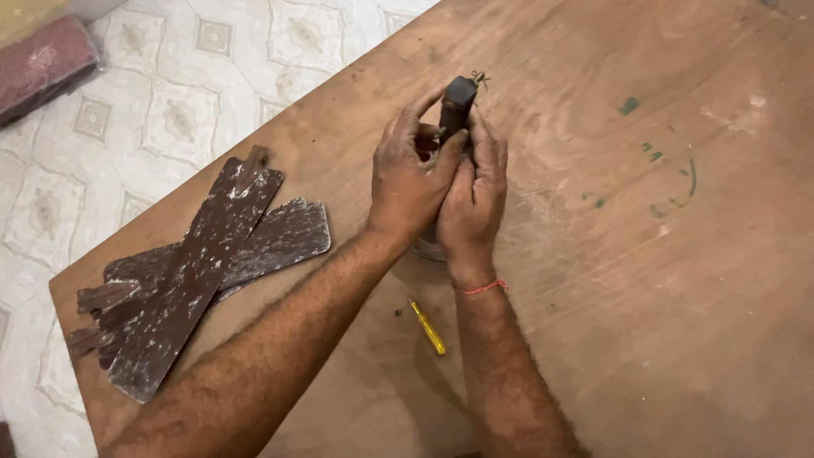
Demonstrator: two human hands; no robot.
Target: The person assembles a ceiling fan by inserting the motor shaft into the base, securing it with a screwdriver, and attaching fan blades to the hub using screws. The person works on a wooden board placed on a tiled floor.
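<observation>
Nearest you, low in the frame, your two forearms run up from the bottom edge and converge toward the centre, with a small yellow-handled screwdriver (427,326) lying on the bare wood between them, its shaft slanting from upper left to lower right and touching neither arm. Just above it, at mid-frame, your left hand (409,182) and right hand (473,199) are pressed together, both wrapped closely around a dark block-shaped part (457,106); your left thumb lies across its lower end, your right fingers back it from the other side, and a red thread circles your right wrist. The part stands almost upright out of the top of your grip, its long axis leaning slightly to the upper right, with small metal terminals showing at its far tip. Something pale and rounded sits under your hands, mostly hidden, so you cannot tell what it is. Both hands are equally on the part; neither is free. Off to the left, well apart, brown paint-flecked fan blades (199,263) lie crossed on the wooden table (661,322). Beyond the table's edge, upper left, patterned floor tiles (170,110) and a reddish roll (42,64) show
</observation>
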